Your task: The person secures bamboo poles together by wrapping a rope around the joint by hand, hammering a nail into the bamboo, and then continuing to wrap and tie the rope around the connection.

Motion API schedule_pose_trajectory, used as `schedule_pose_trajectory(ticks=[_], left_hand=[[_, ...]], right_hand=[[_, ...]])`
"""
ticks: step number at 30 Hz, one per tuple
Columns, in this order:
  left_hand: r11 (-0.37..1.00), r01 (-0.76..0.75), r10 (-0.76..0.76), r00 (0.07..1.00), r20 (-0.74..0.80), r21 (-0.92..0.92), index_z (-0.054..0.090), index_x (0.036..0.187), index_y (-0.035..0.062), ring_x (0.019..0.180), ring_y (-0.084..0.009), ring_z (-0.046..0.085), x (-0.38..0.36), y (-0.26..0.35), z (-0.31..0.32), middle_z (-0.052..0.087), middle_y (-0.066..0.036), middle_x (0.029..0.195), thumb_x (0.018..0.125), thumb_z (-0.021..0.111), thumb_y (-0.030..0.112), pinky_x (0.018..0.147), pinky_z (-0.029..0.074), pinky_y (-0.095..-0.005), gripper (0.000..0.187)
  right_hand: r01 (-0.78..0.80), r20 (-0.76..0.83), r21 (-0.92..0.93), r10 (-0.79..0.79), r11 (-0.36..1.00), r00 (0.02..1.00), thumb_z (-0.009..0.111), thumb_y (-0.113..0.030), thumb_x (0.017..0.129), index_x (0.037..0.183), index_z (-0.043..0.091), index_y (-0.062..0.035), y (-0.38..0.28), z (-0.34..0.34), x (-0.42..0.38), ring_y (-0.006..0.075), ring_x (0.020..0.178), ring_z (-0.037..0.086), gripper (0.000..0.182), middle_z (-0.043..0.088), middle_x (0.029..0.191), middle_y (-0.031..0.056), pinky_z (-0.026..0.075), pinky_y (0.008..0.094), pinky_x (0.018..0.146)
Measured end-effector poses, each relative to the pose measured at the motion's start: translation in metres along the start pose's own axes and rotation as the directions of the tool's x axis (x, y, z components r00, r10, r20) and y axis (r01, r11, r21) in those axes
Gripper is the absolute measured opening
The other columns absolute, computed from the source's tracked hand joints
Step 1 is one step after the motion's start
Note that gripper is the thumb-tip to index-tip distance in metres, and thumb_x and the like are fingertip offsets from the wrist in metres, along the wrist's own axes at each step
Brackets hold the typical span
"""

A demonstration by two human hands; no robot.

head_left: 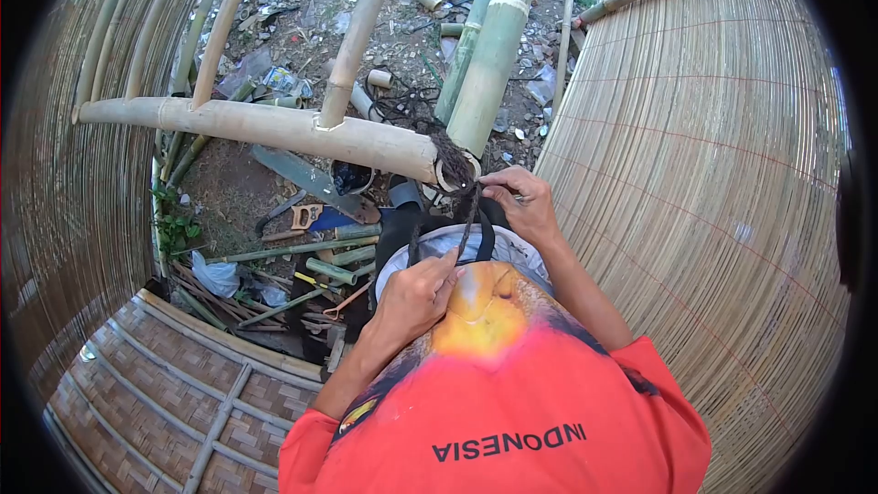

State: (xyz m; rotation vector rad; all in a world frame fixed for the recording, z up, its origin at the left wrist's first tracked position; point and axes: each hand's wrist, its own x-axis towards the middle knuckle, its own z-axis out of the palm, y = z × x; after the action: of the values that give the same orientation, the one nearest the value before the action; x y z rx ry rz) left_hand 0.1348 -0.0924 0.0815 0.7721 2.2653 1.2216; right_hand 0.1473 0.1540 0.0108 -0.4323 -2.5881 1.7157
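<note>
Dark fibre rope is wrapped around the joint where a horizontal bamboo pole meets an upright green bamboo post. My right hand pinches the rope close beside the lashing, at the post's cut end. Lower down, against my shirt, my left hand is closed on a strand of the same rope, which runs taut up to the joint. Another dark strand hangs near my left hand. The fingertips of my left hand are partly hidden.
Bamboo slat blinds stand at the right, and a woven bamboo panel lies lower left. On the littered ground are a handsaw, cut bamboo pieces and a plank. Thinner bamboo bars rise from the horizontal pole.
</note>
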Motion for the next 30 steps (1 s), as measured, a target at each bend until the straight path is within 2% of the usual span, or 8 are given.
schedule_pose_trajectory(ticks=[4, 7, 10, 13, 17, 23, 29, 30], left_hand=[[0.994, -0.070, 0.055, 0.983, 0.175, 0.082, 0.069, 0.121, -0.0048, 0.067, -0.0320, 0.069, 0.009, 0.011, -0.006, 0.068, -0.017, 0.079, 0.095, 0.071, 0.012, 0.057, 0.053, -0.0397, 0.032], [0.996, -0.085, 0.079, 0.983, 0.168, 0.032, 0.069, 0.121, -0.0055, 0.063, -0.0309, 0.067, 0.015, 0.016, 0.000, 0.068, -0.016, 0.077, 0.094, 0.072, 0.011, 0.055, 0.052, -0.0401, 0.032], [0.997, -0.050, 0.055, 0.994, 0.092, -0.060, 0.069, 0.119, -0.0075, 0.067, -0.0317, 0.071, 0.020, 0.023, 0.009, 0.072, -0.018, 0.082, 0.093, 0.073, 0.010, 0.058, 0.055, -0.0390, 0.031], [0.981, -0.019, 0.008, 0.998, -0.059, -0.191, 0.071, 0.116, -0.0086, 0.075, -0.0328, 0.075, 0.025, 0.030, 0.016, 0.075, -0.022, 0.091, 0.092, 0.074, 0.009, 0.064, 0.058, -0.0375, 0.030], [0.981, 0.050, -0.053, 0.999, -0.009, -0.186, 0.071, 0.114, -0.0093, 0.082, -0.0337, 0.077, 0.028, 0.040, 0.016, 0.076, -0.025, 0.098, 0.092, 0.073, 0.008, 0.071, 0.059, -0.0363, 0.028], [0.980, 0.075, -0.095, 0.990, -0.103, -0.184, 0.073, 0.113, -0.0079, 0.084, -0.0333, 0.077, 0.023, 0.038, 0.020, 0.076, -0.024, 0.098, 0.092, 0.074, 0.009, 0.072, 0.060, -0.0358, 0.027], [0.972, 0.077, -0.112, 0.982, -0.150, -0.220, 0.072, 0.113, -0.0085, 0.086, -0.0314, 0.078, 0.035, 0.053, 0.027, 0.076, -0.025, 0.099, 0.091, 0.076, 0.009, 0.073, 0.059, -0.0348, 0.028], [0.977, 0.060, -0.093, 0.984, -0.154, -0.204, 0.072, 0.113, -0.0089, 0.086, -0.0315, 0.078, 0.039, 0.057, 0.030, 0.076, -0.025, 0.099, 0.091, 0.076, 0.009, 0.073, 0.059, -0.0349, 0.029]], right_hand=[[0.000, 0.092, 0.023, -0.003, 1.000, 0.996, 0.073, 0.003, 0.089, 0.102, 0.078, -0.0022, 0.016, -0.007, 0.009, 0.0158, 0.086, 0.072, 0.015, 0.075, 0.094, 0.0081, 0.057, 0.0287, 0.079], [-0.316, 0.156, 0.189, 0.289, 0.930, 0.945, 0.069, 0.003, 0.094, 0.108, 0.076, -0.0019, 0.027, -0.006, 0.009, 0.0112, 0.089, 0.070, 0.016, 0.075, 0.096, 0.0032, 0.057, 0.0274, 0.081], [-0.396, 0.172, 0.346, 0.358, 0.851, 0.918, 0.068, 0.003, 0.095, 0.110, 0.075, -0.0014, 0.030, -0.005, 0.005, 0.0111, 0.089, 0.070, 0.017, 0.075, 0.099, 0.0041, 0.057, 0.0269, 0.081], [-0.354, 0.176, 0.333, 0.311, 0.874, 0.934, 0.068, 0.002, 0.096, 0.112, 0.074, -0.0008, 0.034, -0.004, -0.002, 0.0110, 0.089, 0.069, 0.018, 0.075, 0.099, 0.0043, 0.057, 0.0264, 0.081], [-0.370, 0.161, 0.382, 0.334, 0.847, 0.929, 0.067, 0.002, 0.096, 0.113, 0.075, -0.0009, 0.034, 0.001, -0.007, 0.0103, 0.089, 0.069, 0.018, 0.075, 0.100, 0.0040, 0.057, 0.0262, 0.081], [-0.266, 0.157, 0.375, 0.222, 0.888, 0.962, 0.066, 0.002, 0.097, 0.117, 0.073, -0.0011, 0.037, 0.001, -0.006, 0.0111, 0.090, 0.070, 0.022, 0.074, 0.099, 0.0049, 0.057, 0.0258, 0.081], [-0.417, 0.173, 0.577, 0.394, 0.702, 0.903, 0.064, -0.015, 0.104, 0.119, 0.068, -0.0001, 0.034, -0.001, -0.003, 0.0141, 0.085, 0.071, 0.022, 0.074, 0.096, 0.0091, 0.059, 0.0281, 0.078], [-0.519, 0.221, 0.625, 0.505, 0.583, 0.834, 0.065, -0.024, 0.104, 0.118, 0.067, -0.0009, 0.026, -0.004, -0.002, 0.0146, 0.084, 0.072, 0.028, 0.074, 0.096, 0.0096, 0.058, 0.0279, 0.075]])
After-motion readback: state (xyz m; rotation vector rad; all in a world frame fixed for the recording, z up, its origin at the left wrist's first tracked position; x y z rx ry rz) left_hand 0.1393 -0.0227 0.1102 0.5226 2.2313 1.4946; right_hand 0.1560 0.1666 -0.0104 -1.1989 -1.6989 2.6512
